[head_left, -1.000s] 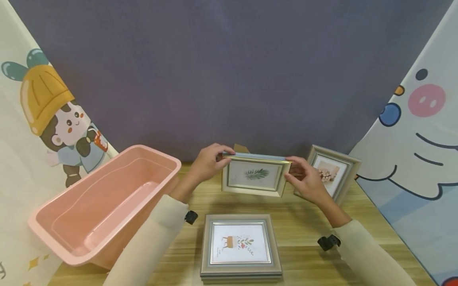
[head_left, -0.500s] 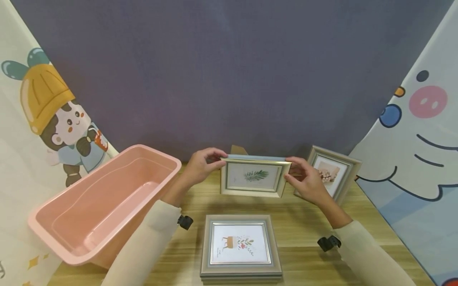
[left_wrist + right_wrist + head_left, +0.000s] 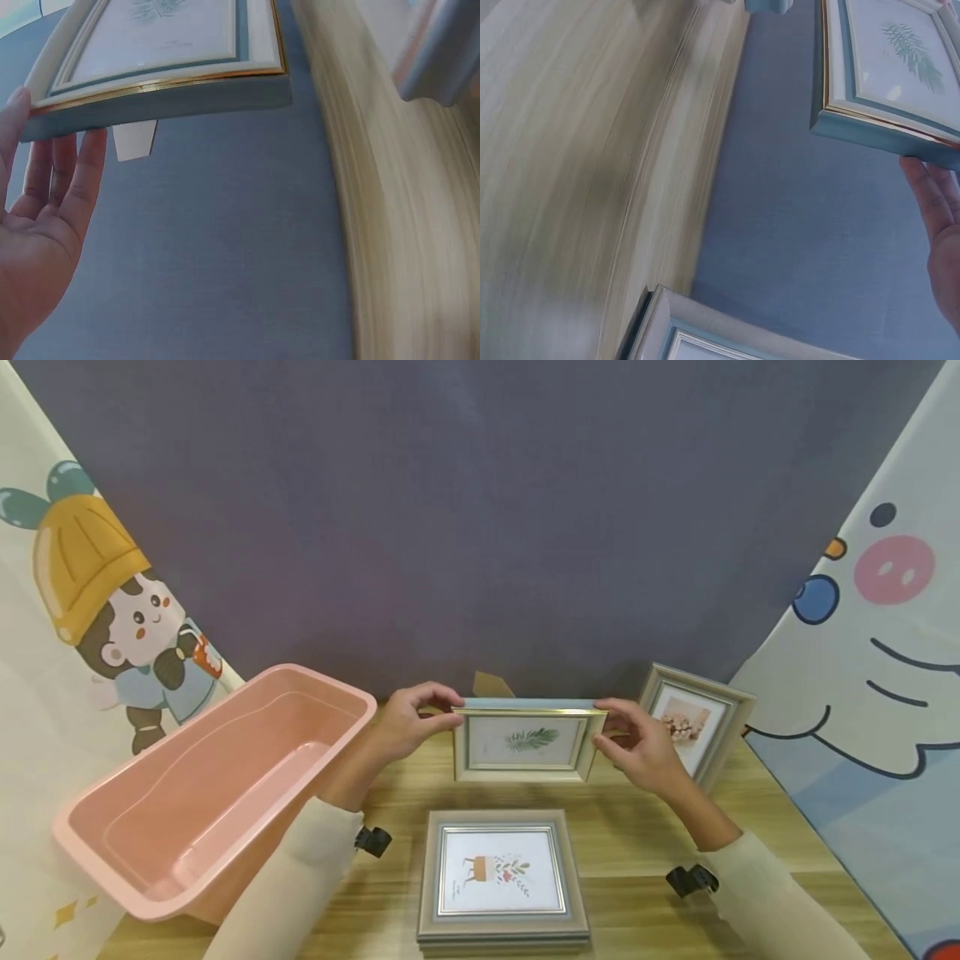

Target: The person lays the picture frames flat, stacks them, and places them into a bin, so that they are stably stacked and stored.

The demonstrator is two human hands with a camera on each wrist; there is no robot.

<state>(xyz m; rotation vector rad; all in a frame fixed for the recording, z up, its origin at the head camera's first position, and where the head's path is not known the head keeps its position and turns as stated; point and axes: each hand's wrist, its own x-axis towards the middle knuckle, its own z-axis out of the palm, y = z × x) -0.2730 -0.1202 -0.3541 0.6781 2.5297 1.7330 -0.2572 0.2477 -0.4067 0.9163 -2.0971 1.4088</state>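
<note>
A leaf-print frame [image 3: 529, 743] is pinched at its upper corners by the left hand [image 3: 408, 722] and the right hand [image 3: 643, 747], arms [image 3: 288, 881] stretched forward, and is held beyond a flat-lying flower-print frame [image 3: 502, 872].

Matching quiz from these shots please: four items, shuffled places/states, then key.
1. Leaf-print frame
2. Pink bin
3. Floral-print frame
4. Beige-photo frame

A. Lying flat, print up
B. Standing, at the person's right
C. Held by left hand and right hand
D. Open-topped, at the person's left

Pairs: 1-C, 2-D, 3-A, 4-B
</note>
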